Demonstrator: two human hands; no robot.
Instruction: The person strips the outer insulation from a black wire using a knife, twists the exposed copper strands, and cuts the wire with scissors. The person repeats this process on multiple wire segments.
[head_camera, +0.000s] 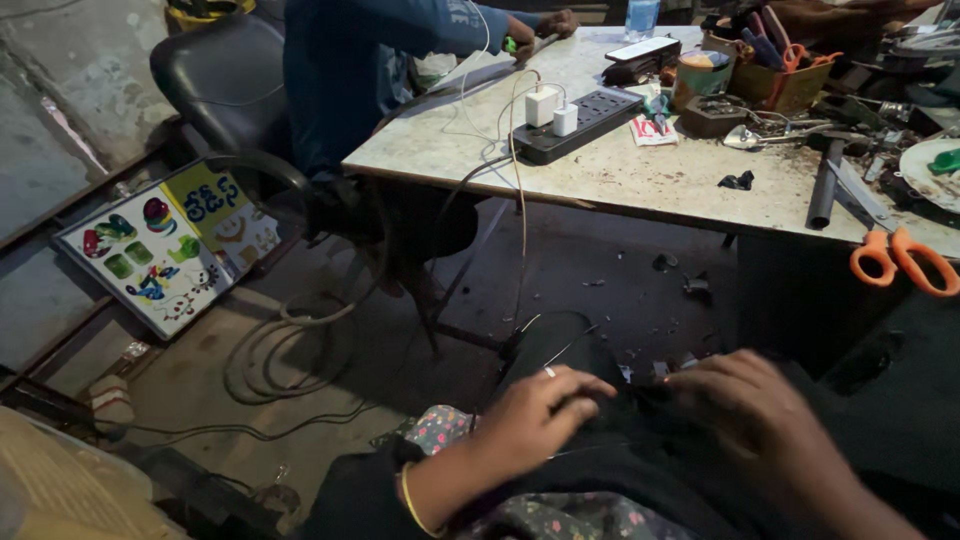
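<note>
Both hands pressed on a dark object in the lap, at 6 o'clock.

Left hand (535, 415), bangle at the wrist, lies fingers-down over a dark, rounded object (600, 425) on the lap; the right hand (755, 410) is blurred beside it, so whether either grip has closed round the object cannot be told. Working it well likely calls for one steadying hand and slow fingers. Up at 1 o'clock, the worktop (620, 175) carries a black power strip (575, 125); orange scissors (905, 260) lie at 3 o'clock.
</note>
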